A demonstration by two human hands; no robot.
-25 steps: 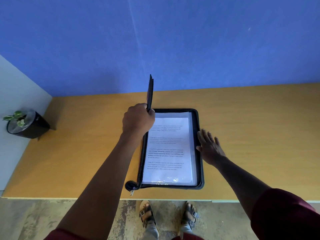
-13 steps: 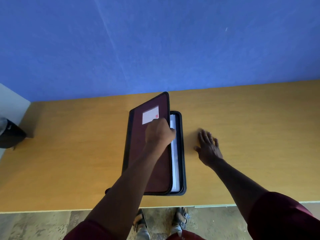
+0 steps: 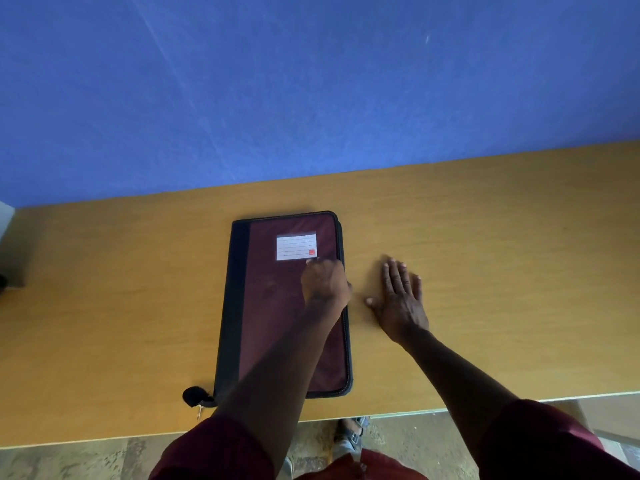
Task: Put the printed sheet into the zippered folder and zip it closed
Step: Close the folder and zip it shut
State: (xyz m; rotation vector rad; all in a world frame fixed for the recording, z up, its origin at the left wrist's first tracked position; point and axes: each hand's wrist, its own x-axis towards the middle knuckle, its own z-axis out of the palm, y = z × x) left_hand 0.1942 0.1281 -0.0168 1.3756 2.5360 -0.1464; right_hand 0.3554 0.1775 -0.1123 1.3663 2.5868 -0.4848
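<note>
The zippered folder (image 3: 273, 303) lies flat on the wooden table (image 3: 121, 306) with its maroon cover down and a white label (image 3: 296, 246) near its far end. The printed sheet is hidden inside. My left hand (image 3: 325, 284) rests on the cover beside the folder's right edge, fingers curled and thumb at the edge. My right hand (image 3: 401, 299) lies flat on the table just right of the folder, fingers spread, apart from it. The black zipper end with its pull (image 3: 198, 398) sticks out at the folder's near left corner.
A blue wall (image 3: 311, 81) rises behind the table. The table's near edge (image 3: 415, 412) runs just below the folder, with my sandalled foot (image 3: 351, 434) on the floor beneath. A dark object (image 3: 2, 282) shows at the far left edge.
My left hand swung the upright cover down to the right over the printed sheet until the folder lay closed. My right hand slid off the folder's rim onto the table.
</note>
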